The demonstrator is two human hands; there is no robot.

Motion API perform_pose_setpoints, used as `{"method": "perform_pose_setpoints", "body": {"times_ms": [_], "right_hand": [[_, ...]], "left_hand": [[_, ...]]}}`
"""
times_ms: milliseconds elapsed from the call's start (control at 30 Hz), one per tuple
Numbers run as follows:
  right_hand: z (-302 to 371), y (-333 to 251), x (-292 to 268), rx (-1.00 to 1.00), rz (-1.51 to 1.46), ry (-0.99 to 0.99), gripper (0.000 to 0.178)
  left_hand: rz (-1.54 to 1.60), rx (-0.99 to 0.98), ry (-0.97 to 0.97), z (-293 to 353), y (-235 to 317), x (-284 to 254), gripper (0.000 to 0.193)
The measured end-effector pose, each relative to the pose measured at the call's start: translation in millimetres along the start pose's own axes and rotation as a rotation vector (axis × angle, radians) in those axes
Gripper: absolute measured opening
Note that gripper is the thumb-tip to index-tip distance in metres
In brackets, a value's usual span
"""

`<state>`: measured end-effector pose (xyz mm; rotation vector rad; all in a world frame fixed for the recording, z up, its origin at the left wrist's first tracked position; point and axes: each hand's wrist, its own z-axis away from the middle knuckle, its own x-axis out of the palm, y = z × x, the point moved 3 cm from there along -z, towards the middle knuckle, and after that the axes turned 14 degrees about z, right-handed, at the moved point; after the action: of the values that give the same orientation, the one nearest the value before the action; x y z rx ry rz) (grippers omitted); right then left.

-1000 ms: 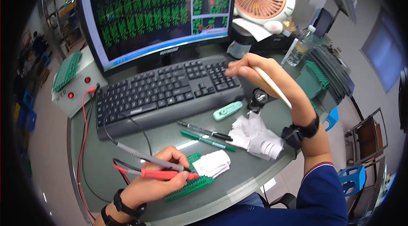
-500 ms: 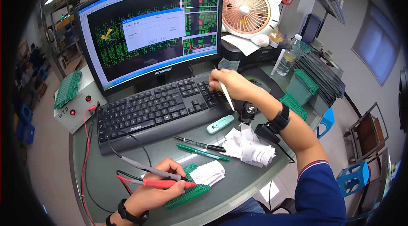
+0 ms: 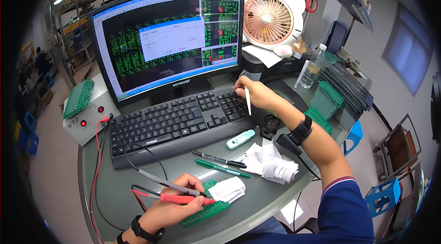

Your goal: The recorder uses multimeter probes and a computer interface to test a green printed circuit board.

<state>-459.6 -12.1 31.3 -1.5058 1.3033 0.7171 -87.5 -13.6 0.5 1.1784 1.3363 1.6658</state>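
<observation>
My left hand (image 3: 177, 202) is closed around two test probes, a red probe (image 3: 180, 199) and a grey probe (image 3: 172, 184). Their tips point at a green circuit board panel (image 3: 202, 214) lying under the hand. On that panel rests a stack of small white paper slips (image 3: 228, 189). Over the number keys at the right end of the black keyboard (image 3: 161, 127) is my right hand (image 3: 255, 93), with a slim white pen-like stick (image 3: 248, 100) held in it. Its fingertips are at the keys; whether one is pressed I cannot tell.
Behind the keyboard stands a monitor (image 3: 167, 37) showing a board layout and a dialog box. A grey tester box (image 3: 89, 124) sits at left. Two pens (image 3: 223, 168), a mint-green cutter-like tool (image 3: 240, 139) and crumpled paper strips (image 3: 271, 163) lie nearer. A bottle (image 3: 313, 69) and fan (image 3: 268, 19) stand behind.
The whole view has shifted slightly. The white stick in my right hand has turned more upright, and the yellow mark on the monitor has thinned. My left hand keeps its grip on the probes.
</observation>
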Motion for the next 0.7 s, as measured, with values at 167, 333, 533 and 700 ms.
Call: {"method": "perform_pose_setpoints", "body": {"times_ms": [167,333,533,700], "right_hand": [[6.7,-16.2,5.9,-0.307,0.151,-0.04,0.021],[-5.7,-7.0,3.7,-0.125,0.135,0.073,0.023],[13.5,-27.4,-3.7,-0.243,0.086,-0.043,0.02],[29.6,-38.3,-21.8,0.089,-0.017,0.024,0.02]], "left_hand": [[-0.009,-0.011,0.001,-0.8,-0.3,-1.2,0.019],[-0.034,-0.008,-0.002,1.9,2.8,0.0,0.019],[0.019,-0.08,0.022,1.2,5.8,6.9,0.022],[0.024,-0.049,-0.015,5.0,3.1,1.1,0.022]]}}
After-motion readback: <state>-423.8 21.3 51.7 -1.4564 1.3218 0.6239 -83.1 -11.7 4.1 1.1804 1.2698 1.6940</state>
